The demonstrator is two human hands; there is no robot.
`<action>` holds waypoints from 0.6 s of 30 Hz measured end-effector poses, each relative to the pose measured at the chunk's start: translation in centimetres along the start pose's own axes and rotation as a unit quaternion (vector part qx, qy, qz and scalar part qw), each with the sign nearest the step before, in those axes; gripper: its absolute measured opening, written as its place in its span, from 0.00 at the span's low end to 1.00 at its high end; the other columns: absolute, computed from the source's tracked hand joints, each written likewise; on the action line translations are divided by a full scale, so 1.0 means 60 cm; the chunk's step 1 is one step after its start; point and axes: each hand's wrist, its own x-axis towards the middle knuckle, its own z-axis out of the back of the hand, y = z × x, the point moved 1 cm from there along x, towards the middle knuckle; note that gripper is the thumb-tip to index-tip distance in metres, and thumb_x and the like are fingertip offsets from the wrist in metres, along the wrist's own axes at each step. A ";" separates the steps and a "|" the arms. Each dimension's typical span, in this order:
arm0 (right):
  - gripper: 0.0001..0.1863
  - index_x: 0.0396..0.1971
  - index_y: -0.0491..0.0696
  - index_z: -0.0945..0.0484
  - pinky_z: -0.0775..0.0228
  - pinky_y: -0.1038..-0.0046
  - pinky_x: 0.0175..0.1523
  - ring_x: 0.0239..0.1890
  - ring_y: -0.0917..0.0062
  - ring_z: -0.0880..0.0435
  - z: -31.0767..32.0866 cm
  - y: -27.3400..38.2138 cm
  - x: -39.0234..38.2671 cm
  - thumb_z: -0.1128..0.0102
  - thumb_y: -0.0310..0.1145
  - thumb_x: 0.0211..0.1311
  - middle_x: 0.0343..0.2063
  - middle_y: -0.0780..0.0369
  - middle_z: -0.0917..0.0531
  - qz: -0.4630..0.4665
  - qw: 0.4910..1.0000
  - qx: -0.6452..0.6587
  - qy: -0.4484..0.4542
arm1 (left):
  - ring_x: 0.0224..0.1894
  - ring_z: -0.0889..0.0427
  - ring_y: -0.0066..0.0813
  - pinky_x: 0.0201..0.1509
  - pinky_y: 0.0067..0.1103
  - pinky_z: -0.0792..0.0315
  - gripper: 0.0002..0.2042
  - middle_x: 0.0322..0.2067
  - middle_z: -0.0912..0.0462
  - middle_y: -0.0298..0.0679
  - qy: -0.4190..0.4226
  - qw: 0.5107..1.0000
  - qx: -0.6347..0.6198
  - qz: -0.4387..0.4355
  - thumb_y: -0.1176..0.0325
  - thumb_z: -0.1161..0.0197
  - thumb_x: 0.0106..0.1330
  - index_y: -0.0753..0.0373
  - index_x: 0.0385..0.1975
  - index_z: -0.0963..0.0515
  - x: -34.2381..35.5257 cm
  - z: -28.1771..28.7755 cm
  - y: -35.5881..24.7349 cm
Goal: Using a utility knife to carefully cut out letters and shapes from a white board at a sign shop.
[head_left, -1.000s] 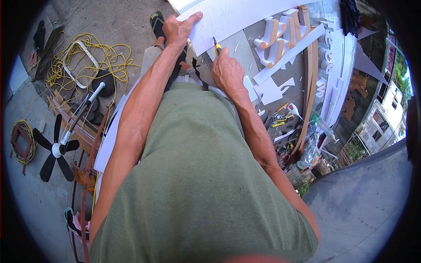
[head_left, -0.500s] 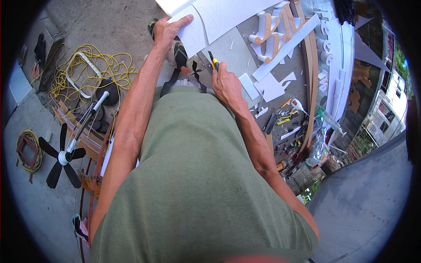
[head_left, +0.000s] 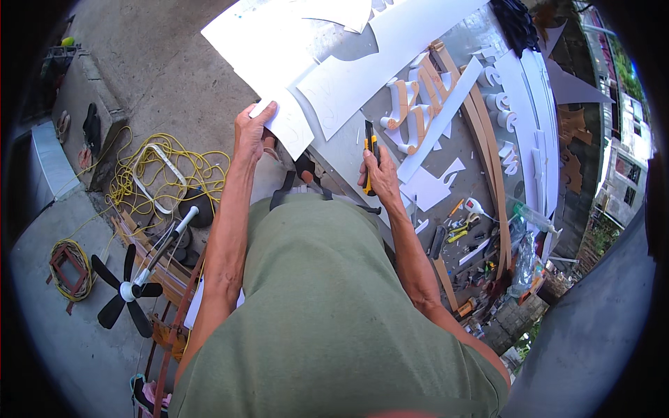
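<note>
My left hand (head_left: 249, 129) pinches a white sheet piece (head_left: 287, 124) with a curved edge and faint pencil marks, thumb on top. A larger white sheet (head_left: 341, 94) with pencil outlines lies beside it across a narrow gap on the grey work table (head_left: 348, 164). My right hand (head_left: 381, 177) grips a yellow-and-black utility knife (head_left: 368, 146), held pointing forward, just right of that gap; whether its blade is out I cannot tell. To the right lie cut letters (head_left: 418, 115) with white sides and brown faces, a long white strip (head_left: 453, 97) and a small white offcut (head_left: 425, 188).
Right: brown strips (head_left: 488, 160), white strips (head_left: 533, 139), pliers (head_left: 458, 233), a glue gun (head_left: 475, 209) and other loose tools. Left: tangled yellow cable (head_left: 129, 177), a black-bladed fan (head_left: 127, 291), a coiled cable (head_left: 70, 268) and a concrete ledge (head_left: 94, 83) with footwear.
The piece in my left hand has parted further from the larger sheet, moving toward me and left. The knife has swung more upright and sits farther right. The whole view has shifted.
</note>
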 end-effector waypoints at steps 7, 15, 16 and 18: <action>0.15 0.39 0.44 0.31 0.28 0.72 0.22 0.16 0.77 0.18 0.034 0.016 0.025 0.48 0.42 0.77 0.20 0.62 0.21 0.000 1.000 0.010 -0.009 | 0.42 0.12 0.37 0.35 0.27 0.15 0.37 0.47 0.15 0.53 -0.038 0.997 0.008 -0.063 0.61 0.23 0.60 0.80 0.60 0.33 0.126 -0.078 -0.096; 0.16 0.41 0.44 0.30 0.28 0.73 0.23 0.17 0.77 0.18 0.059 -0.001 0.037 0.46 0.44 0.77 0.20 0.62 0.21 -0.003 0.999 0.022 -0.027 | 0.63 0.34 0.52 0.62 0.47 0.34 0.57 0.57 0.32 0.57 -0.057 0.747 0.541 -0.383 0.40 0.19 0.45 0.70 0.70 0.39 0.061 -0.155 -0.073; 0.16 0.41 0.44 0.30 0.28 0.73 0.23 0.17 0.77 0.18 0.056 -0.002 0.040 0.46 0.44 0.77 0.20 0.62 0.21 -0.006 0.999 0.024 -0.026 | 0.65 0.36 0.56 0.63 0.48 0.36 0.60 0.60 0.35 0.60 -0.008 0.698 0.589 -0.407 0.39 0.18 0.41 0.68 0.71 0.41 0.031 -0.169 -0.051; 0.17 0.43 0.44 0.30 0.28 0.73 0.22 0.17 0.77 0.18 0.051 -0.003 0.035 0.45 0.45 0.76 0.20 0.62 0.21 -0.010 1.000 0.016 -0.023 | 0.66 0.39 0.59 0.65 0.50 0.39 0.64 0.63 0.38 0.62 0.010 0.672 0.637 -0.377 0.40 0.16 0.37 0.67 0.73 0.44 -0.017 -0.188 -0.017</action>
